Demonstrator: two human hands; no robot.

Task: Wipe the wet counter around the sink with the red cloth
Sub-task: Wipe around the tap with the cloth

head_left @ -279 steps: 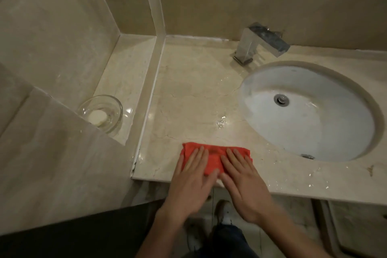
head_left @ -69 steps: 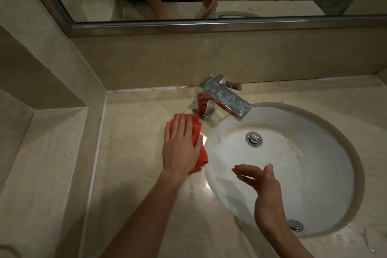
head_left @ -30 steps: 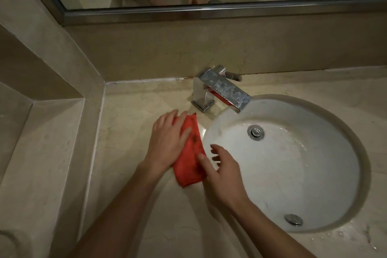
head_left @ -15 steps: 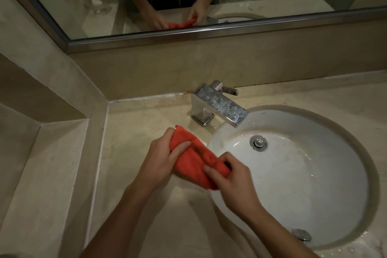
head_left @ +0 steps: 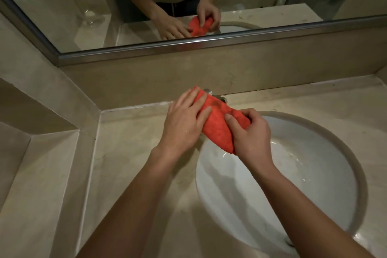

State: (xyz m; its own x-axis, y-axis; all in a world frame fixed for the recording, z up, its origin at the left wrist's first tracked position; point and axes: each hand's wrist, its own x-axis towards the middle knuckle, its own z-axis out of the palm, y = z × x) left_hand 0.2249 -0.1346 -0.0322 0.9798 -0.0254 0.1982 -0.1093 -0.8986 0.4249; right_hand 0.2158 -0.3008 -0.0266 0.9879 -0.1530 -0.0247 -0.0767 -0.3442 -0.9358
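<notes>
No text, label, brand, number or sign can be read anywhere in the view.
</notes>
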